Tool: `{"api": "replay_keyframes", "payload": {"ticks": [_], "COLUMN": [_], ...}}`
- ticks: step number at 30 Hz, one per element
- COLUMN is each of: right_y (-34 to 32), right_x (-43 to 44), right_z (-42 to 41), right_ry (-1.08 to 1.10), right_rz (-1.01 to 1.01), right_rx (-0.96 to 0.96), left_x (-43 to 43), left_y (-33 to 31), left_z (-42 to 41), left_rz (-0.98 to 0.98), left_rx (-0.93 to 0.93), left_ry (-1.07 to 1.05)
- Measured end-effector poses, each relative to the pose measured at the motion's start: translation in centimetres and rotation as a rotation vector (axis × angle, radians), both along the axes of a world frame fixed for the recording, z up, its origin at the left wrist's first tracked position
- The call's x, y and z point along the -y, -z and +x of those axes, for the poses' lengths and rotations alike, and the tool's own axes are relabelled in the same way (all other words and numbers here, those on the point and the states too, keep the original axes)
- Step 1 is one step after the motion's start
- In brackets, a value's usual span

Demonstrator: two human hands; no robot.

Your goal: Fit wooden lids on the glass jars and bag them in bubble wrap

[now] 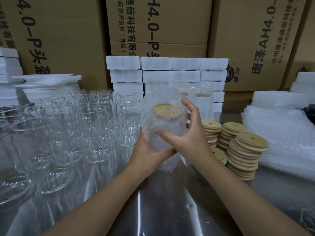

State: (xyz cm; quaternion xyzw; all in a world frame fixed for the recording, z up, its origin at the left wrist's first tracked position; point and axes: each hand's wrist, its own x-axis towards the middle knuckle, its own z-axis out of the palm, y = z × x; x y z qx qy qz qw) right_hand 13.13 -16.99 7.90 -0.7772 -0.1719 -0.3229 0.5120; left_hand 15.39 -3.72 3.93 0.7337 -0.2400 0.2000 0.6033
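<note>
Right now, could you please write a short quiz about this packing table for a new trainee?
1. True or false: the jar in the bubble wrap bag already has its wooden lid on.
2. On which side of the hands are the stacks of wooden lids? A. left B. right
3. Fill in: the left hand holds the bagged jar from ____.

Key: 1 true; 2 B; 3 below. The right hand grips its side, and the empty glass jars stand on the left.
</note>
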Motion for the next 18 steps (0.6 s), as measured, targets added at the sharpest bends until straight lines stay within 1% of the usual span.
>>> {"api": "replay_keyframes", "payload": {"ticks": [4,6,8,12,14,16,18], "right_y": [0.0,0.0,-0.3,-1.1,-2.1,-3.5,-5.0], "right_x": [0.0,0.1,0.3,1.2,1.9,2.3,2.4], "right_z": [0.1,0.1,0.0,0.2,0.6,1.4,2.9], "right_ry": [0.109,0.177,0.238,0.305,0.319,0.360,0.404], "right_rz": [-0.057,-0.035,0.033,0.216,0.258,0.208,0.111], "right_rx": [-0.014,0.024,0.055,0.082,0.091,0.100,0.125], "left_x": [0.1,0.1,0.1,0.2,0.1,0.0,0.1], "left_y": [-0.2,-0.1,0.1,0.4,0.5,0.5,0.5], "left_z": [-0.1,-0.3,-0.4,0.0,0.2,0.1,0.2], "left_rz": [0.073,0.084,0.136,0.209,0.242,0.292,0.312], "left_rx": [0.023,0.005,-0.039,-0.138,-0.164,-0.212,-0.239], "left_ry": [0.071,0.024,-0.051,0.024,0.035,0.016,0.010]}}
